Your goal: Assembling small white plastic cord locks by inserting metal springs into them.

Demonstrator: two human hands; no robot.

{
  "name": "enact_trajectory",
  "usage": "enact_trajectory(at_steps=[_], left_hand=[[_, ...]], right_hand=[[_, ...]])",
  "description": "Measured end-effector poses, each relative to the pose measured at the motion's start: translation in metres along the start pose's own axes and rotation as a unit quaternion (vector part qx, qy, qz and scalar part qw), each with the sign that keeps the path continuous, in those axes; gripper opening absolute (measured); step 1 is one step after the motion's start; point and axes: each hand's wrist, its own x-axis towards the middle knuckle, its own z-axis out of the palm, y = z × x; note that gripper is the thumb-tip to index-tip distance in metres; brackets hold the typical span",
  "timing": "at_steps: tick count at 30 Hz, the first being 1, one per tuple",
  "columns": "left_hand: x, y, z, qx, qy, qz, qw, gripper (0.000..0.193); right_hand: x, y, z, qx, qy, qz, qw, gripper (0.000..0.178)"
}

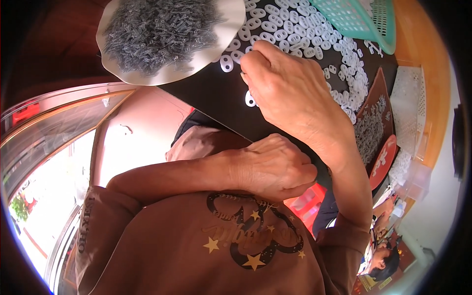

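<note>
While the right hand is held palm down over the black table, its fingertips are mostly covered by its own back and knuckles. The thumb and forefinger are seen drawn close together, but whether anything is gripped between them cannot be told. A white two-holed piece is seen on the table just beside the bent fingers, its right part covered by the hand.

The left hand is held across the body near the table's edge, below the right wrist. Its fingers are curled narrowly inward; their tips are turned out of sight, so it cannot be told whether anything is held.

Beyond the right hand, many similar white pieces are spread, some of them cut off by the upper edge. At the upper left, a pale wavy-rimmed plate is also cut off; on it small dark springs are heaped too densely to be told apart. A teal basket is cropped at the upper right. Past the right forearm, a red dish is partly seen, its small white contents hard to make out. Another person is glimpsed at the lower right, largely obscured.
</note>
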Motion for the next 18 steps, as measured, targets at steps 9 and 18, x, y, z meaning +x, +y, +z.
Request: enact_trajectory(at_steps=[9, 18], left_hand=[[0.002, 0.002, -0.002, 0.013, -0.005, 0.005, 1.0, 0.019], [0.008, 0.002, 0.005, 0.028, 0.025, 0.02, 0.999, 0.025]], right_hand=[[-0.017, 0.005, -0.014, 0.097, 0.081, 0.028, 0.992, 0.012], [-0.157, 0.039, -0.036, 0.197, 0.094, 0.268, 0.938, 0.011]])
